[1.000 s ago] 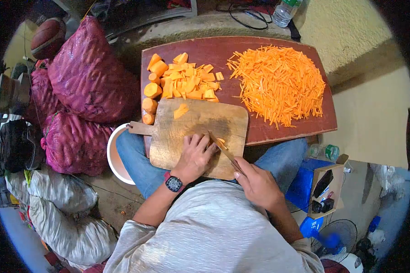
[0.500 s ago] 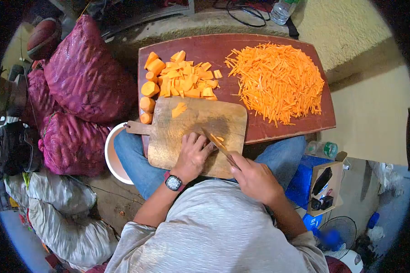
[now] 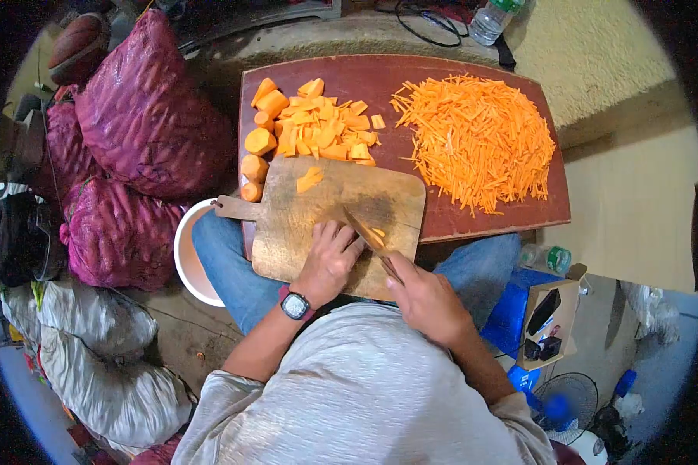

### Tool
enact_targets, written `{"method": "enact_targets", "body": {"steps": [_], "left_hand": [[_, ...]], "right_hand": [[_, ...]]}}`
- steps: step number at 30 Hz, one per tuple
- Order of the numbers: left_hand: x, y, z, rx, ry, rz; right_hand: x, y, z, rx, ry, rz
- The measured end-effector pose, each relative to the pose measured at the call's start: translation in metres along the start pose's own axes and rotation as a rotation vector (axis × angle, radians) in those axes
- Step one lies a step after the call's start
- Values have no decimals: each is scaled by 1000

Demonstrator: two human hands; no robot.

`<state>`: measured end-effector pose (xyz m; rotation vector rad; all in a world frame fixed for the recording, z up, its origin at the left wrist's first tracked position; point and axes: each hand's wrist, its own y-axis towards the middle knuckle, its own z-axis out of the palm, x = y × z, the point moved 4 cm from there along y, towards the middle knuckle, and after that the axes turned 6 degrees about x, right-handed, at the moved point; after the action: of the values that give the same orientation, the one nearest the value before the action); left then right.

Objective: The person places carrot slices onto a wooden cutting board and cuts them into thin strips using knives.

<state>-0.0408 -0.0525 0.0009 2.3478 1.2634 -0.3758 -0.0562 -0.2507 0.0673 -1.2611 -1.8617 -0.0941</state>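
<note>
On the wooden cutting board (image 3: 302,240), my left hand (image 3: 329,260) is closed, its curled fingers pressing down a carrot piece that they mostly hide. My right hand (image 3: 430,302) grips a kitchen knife (image 3: 368,236) by its handle, the blade slanting up and left beside my left fingertips. Cut carrot strips (image 3: 378,232) lie against the blade's right side. A few flat carrot slices (image 3: 310,180) rest near the board's top edge. Beyond the board are carrot chunks and slabs (image 3: 322,128), with a large heap of carrot matchsticks (image 3: 481,143) to the right.
The board overlaps the near edge of a red-brown table (image 3: 399,70) and sits over my lap. A white tub (image 3: 184,260) stands by my left knee. Purple mesh sacks (image 3: 151,116) and white sacks (image 3: 108,380) fill the left. At right are a cardboard box (image 3: 554,322) and a fan (image 3: 570,395).
The view has shifted slightly. The knife and both hands stay in nearly the same place on the board, with the blade still beside my left fingers.
</note>
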Motion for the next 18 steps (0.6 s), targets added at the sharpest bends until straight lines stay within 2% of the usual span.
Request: {"method": "enact_targets", "body": {"steps": [6,8,9,11,14,18], "left_hand": [[0,1,-4,4,45,-37],[-1,-3,-2,3,48,-39],[0,-4,-1,14,24,-50],[1,-2,1,17,-1,-55],[2,-4,2,2,12,-29],[2,-2,-1,-35,-27,-24]], "right_hand": [[11,-2,-11,-27,-10,-69],[7,-14,-10,112,-8,114],[3,-11,-4,118,-9,116],[2,4,3,-12,-76,-70],[8,23,0,30,-26,-29],[13,-8,-9,18,-21,-30]]}}
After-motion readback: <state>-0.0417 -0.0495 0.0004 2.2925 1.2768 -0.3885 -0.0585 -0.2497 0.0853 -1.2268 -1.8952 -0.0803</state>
